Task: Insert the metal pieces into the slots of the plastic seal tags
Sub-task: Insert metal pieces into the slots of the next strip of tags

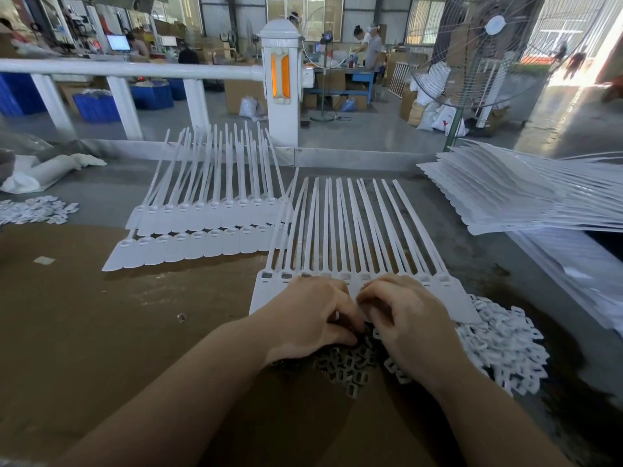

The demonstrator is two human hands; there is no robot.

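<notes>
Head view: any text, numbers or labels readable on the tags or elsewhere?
Nothing can be read.
Seal tag strip: small dark marks on the heads, too small to read.
White sack by the fan: a red mark, too blurred to read.
Monitor far back: bright, illegible.

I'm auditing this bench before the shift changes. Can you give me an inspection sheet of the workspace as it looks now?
Surface: brown cardboard sheet over a grey bench.
Job's things: strip of seal tags under the hands; metal pieces piled below it; white pieces heaped at right.
Clutter: two more tag strips, stacked sheets, loose bits at left.
Grippers: left hand and right hand curled at the tag strip; what they pinch is hidden.
Cables: nothing seen.
Surroundings: white railing, standing fan, blue crates, people at far tables.
</notes>
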